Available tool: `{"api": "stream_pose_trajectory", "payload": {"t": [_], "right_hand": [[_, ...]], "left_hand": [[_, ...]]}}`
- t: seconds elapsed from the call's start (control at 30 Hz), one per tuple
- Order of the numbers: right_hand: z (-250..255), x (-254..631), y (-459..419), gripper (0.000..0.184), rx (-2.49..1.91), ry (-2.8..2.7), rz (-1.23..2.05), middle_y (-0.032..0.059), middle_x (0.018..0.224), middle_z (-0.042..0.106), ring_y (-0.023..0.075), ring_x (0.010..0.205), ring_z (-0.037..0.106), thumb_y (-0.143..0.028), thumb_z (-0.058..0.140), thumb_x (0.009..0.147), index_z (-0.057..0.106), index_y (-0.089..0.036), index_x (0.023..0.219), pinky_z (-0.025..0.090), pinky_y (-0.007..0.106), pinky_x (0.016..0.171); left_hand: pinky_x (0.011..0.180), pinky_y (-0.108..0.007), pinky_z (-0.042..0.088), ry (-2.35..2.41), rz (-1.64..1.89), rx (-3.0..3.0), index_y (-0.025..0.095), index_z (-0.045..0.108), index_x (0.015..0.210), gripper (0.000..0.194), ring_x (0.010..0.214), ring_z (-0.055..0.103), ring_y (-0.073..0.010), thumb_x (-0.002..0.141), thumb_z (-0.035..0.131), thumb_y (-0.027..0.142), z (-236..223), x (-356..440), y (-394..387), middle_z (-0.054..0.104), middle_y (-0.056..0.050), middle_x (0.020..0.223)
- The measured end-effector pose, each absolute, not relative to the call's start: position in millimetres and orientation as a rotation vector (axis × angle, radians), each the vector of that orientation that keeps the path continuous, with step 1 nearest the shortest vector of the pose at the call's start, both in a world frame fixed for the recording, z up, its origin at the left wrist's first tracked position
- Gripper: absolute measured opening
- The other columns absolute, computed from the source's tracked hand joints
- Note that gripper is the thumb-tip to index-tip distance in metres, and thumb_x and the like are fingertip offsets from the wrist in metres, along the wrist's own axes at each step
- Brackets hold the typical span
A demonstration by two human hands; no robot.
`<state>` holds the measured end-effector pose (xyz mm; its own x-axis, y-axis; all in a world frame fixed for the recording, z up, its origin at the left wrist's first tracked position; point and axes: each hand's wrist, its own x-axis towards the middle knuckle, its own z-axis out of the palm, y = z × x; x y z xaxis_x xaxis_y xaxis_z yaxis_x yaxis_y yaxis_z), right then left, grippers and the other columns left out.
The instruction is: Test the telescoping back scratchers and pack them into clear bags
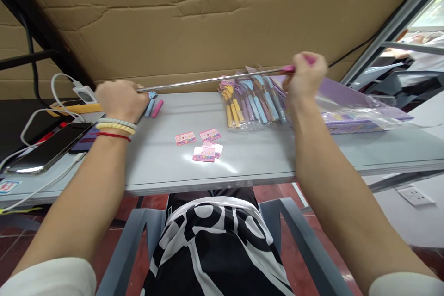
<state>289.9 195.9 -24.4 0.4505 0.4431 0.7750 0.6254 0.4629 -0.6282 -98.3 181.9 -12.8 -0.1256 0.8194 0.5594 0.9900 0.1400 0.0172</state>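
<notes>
Stretched between my hands above the table is a telescopic back scratcher (215, 80), its thin metal rod drawn out long. My right hand (305, 76) is closed round its pink grip at the right. At the other end my left hand (121, 99) is closed over the rod's tip, so the head is hidden. Just right of that hand lie a blue back scratcher (150, 104) and a pink handle (157, 108). Several back scratchers in clear bags (253, 101), yellow, purple and blue, lie left of my right hand. Small pink cards (204, 154) are spread on the table (166, 162) between my forearms.
A purple box (354, 101) with clear plastic stands behind my right forearm. On the left are a black phone (48, 148), white cables (52, 180) and a charger (84, 91). A cardboard wall (222, 32) closes off the back. Grey chair arms (298, 236) flank my lap.
</notes>
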Motion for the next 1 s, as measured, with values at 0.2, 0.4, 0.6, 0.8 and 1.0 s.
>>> {"api": "stream_pose_trajectory", "payload": {"t": [0.2,0.4,0.6,0.8,1.0], "right_hand": [[-43,163,145,0.032,-1.025,-1.818,0.25,-0.0021,0.058,0.06,0.0095,0.052,0.057,-0.05,0.052,0.088,0.052,-0.018,0.081,0.042,0.023,0.054],[-41,177,144,0.036,-1.079,-1.975,0.283,-0.0028,0.058,0.059,0.0111,0.052,0.054,-0.054,0.062,0.079,0.055,-0.019,0.085,0.037,0.024,0.053],[-45,189,151,0.043,-1.175,-1.935,0.32,-0.0009,0.053,0.056,0.0099,0.054,0.047,-0.058,0.062,0.077,0.06,-0.016,0.068,0.031,0.024,0.052],[-38,191,148,0.038,-1.027,-1.614,0.831,-0.0005,0.058,0.058,0.0084,0.047,0.048,-0.055,0.07,0.072,0.06,-0.019,0.078,0.032,0.021,0.043],[-35,198,144,0.044,-0.842,-1.594,1.151,-0.0021,0.061,0.063,0.0081,0.043,0.049,-0.047,0.079,0.063,0.062,-0.019,0.092,0.035,0.021,0.039]], "left_hand": [[0.071,-0.039,0.038,-1.742,-0.614,-2.022,0.015,0.07,0.086,0.042,0.084,0.062,-0.0304,0.089,0.036,0.04,-20,-21,142,0.066,-0.013,0.078],[0.075,-0.036,0.04,-1.458,-0.76,-2.27,0.018,0.063,0.096,0.025,0.083,0.062,-0.0254,0.081,0.05,0.034,-27,-44,156,0.067,-0.007,0.082],[0.077,-0.033,0.038,-1.374,-0.756,-2.436,0.022,0.065,0.086,0.025,0.083,0.061,-0.0212,0.084,0.05,0.042,-32,-63,176,0.068,-0.003,0.087],[0.066,-0.031,0.037,-1.454,-0.777,-2.55,0.02,0.064,0.081,0.033,0.072,0.058,-0.0201,0.088,0.045,0.046,-43,-46,170,0.063,-0.003,0.071],[0.067,-0.029,0.041,-1.095,-0.902,-2.747,0.018,0.06,0.094,0.031,0.07,0.059,-0.0183,0.094,0.035,0.037,-55,-22,155,0.064,-0.004,0.077]]}}
